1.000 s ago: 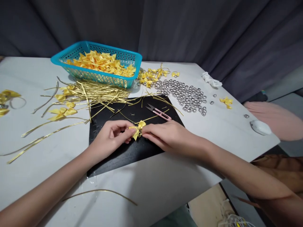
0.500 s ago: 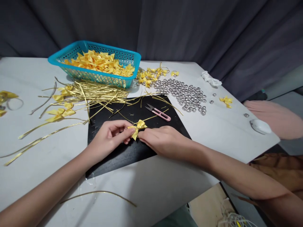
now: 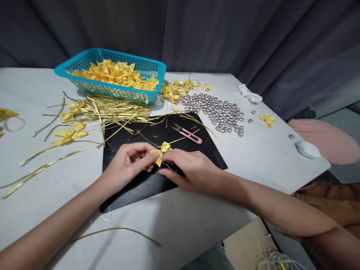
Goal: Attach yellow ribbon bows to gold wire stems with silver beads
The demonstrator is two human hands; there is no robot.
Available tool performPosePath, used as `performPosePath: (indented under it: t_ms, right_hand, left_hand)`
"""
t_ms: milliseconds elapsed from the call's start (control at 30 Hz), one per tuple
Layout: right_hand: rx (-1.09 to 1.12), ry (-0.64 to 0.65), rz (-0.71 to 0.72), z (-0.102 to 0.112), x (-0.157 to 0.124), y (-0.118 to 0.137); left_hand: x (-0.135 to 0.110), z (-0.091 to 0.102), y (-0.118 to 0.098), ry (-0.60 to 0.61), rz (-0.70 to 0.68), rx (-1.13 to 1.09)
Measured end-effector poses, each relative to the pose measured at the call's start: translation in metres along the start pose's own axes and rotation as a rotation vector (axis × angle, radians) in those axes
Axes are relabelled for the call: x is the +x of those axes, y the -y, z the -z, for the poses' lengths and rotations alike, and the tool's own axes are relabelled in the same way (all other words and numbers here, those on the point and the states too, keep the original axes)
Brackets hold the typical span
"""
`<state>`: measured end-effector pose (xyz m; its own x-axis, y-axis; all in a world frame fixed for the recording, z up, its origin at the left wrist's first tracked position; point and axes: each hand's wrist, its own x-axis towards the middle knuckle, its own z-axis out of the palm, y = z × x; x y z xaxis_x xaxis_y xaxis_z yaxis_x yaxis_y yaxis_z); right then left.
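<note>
Table [image 3: 267, 157] lies open between the mat [image 3: 140, 187] and the right edge, save a mouse [image 3: 308, 149] near that edge; ties [image 3: 118, 110], basket [image 3: 118, 92] and beads [image 3: 225, 114] crowd the far side, snips [image 3: 187, 135] lie on the mat's far half

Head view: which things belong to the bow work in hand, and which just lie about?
In hand: yellow bow, pinched by left hand and right hand; black mat beneath.
Lying about: pink snips, gold wire pile, silver beads, blue basket, white cloth.
</note>
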<state>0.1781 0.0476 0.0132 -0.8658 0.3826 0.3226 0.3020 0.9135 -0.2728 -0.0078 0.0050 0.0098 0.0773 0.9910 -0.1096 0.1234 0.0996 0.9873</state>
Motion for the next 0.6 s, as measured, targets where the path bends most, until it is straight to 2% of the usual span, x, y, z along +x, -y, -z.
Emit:
performPosePath:
  t_ms: [233,467,600]
  right_hand:
    - [-0.010,-0.127,-0.057,-0.009,-0.004,0.006]
    - [0.301,-0.336,-0.220,-0.016,-0.003,0.014]
    - [0.424,-0.356,-0.247,-0.018,0.000,0.014]
  left_hand:
    - [0.001,-0.002,-0.005,-0.010,-0.012,0.023]
    - [0.000,-0.005,-0.006,0.007,0.015,0.017]
    - [0.000,-0.006,-0.005,0.020,0.014,-0.010]
